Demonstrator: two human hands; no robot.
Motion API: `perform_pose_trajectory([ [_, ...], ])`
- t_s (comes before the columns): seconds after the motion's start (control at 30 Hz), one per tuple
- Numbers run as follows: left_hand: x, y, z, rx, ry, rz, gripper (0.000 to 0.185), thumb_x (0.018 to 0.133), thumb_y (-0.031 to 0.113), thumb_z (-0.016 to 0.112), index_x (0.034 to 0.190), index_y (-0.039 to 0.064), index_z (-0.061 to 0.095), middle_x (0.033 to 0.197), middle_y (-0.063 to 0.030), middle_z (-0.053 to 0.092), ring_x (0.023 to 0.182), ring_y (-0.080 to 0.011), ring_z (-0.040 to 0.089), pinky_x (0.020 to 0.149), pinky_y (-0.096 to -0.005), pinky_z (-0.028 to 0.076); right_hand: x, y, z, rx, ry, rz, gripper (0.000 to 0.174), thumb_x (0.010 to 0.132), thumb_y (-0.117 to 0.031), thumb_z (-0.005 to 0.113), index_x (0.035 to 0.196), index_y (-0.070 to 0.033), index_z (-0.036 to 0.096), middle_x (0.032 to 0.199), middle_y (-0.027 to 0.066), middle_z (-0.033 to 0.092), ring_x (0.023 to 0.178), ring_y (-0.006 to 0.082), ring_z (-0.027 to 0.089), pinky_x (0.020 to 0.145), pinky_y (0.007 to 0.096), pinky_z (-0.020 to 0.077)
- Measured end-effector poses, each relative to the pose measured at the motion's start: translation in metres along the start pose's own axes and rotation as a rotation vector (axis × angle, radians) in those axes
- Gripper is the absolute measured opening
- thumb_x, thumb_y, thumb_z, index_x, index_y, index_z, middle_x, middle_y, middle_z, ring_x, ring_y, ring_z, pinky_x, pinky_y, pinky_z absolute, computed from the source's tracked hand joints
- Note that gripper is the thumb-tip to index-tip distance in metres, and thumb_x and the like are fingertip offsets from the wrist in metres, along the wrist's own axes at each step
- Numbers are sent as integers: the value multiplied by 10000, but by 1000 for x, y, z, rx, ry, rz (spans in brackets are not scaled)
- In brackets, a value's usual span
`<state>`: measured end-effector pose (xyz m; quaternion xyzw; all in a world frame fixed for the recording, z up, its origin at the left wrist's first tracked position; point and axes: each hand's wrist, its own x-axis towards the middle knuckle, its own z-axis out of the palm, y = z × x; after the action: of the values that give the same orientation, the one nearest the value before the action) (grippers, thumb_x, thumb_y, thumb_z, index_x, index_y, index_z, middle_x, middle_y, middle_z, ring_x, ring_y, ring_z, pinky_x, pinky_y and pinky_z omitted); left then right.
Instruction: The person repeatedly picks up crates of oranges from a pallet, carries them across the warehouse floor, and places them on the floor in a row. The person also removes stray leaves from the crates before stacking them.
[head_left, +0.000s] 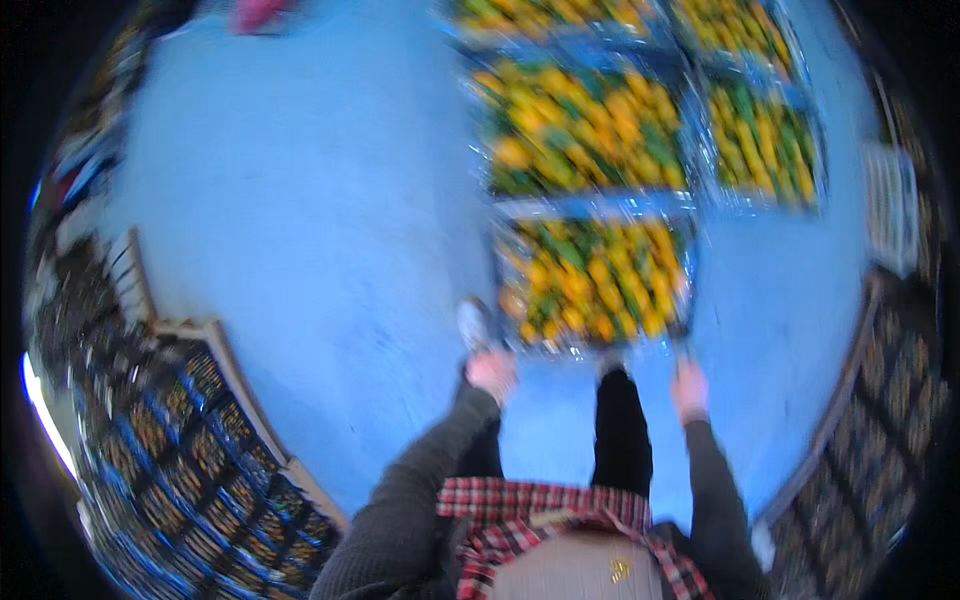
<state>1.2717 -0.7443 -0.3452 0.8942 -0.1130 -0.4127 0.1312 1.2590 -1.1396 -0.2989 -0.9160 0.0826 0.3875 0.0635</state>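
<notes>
Before me a crate (592, 346) of yellow-orange fruit (600, 289) with green leaves stands on the floor, its rim covered by shiny clear film. My left hand (491, 373), curled and blurred, is by the crate's near left corner; what it grips, if anything, is hidden. Past the near right corner, my right hand (688, 388) is closed around a thin handle (681, 351) that reaches up to the crate's corner. Motion blur hides how handle and crate meet. My legs and shoes are between my two hands, close to the crate's near side.
More fruit crates (585, 127) adjoin the far side, with another row of crates (761, 142) at right. Stacked crates (195, 465) fill the lower left behind a pale rail (244, 390). Dark crates (855, 450) line the right. Blue floor (315, 225) stretches left.
</notes>
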Motion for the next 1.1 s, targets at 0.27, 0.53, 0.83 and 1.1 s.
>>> perform_pose_trajectory([
  [0.27,-191,-84,-180,-167,14,-210,182,730,197,551,841,90,649,846,-134,643,806,-298,623,657,-391,499,-125,-83,-84,-80,-86,-246,367,748,-197,543,1095,-79,561,916,219,598,852,328,590,761,402,462],
  [0.53,-444,-196,-109,-578,316,-818,188,686,149,546,808,47,647,835,-171,631,776,-328,613,622,-415,495,-67,-278,-197,-5,-243,-481,352,773,-193,527,1103,-72,550,879,194,591,764,271,592,674,361,456],
  [0.83,-609,-56,158,-1574,415,-1444,352,732,242,495,976,23,624,1032,-204,588,982,-336,553,843,-401,435,-130,-550,-213,-160,-318,-639,315,802,-174,507,1096,-69,542,832,151,582,670,238,570,574,327,441],
  [1.1,-707,5,307,-1919,403,-1636,358,778,222,452,1038,36,611,1110,-176,566,1043,-324,530,872,-403,427,-329,-825,-54,-269,-508,-935,282,827,-157,489,1090,-66,536,791,114,573,586,208,551,486,296,427],
])
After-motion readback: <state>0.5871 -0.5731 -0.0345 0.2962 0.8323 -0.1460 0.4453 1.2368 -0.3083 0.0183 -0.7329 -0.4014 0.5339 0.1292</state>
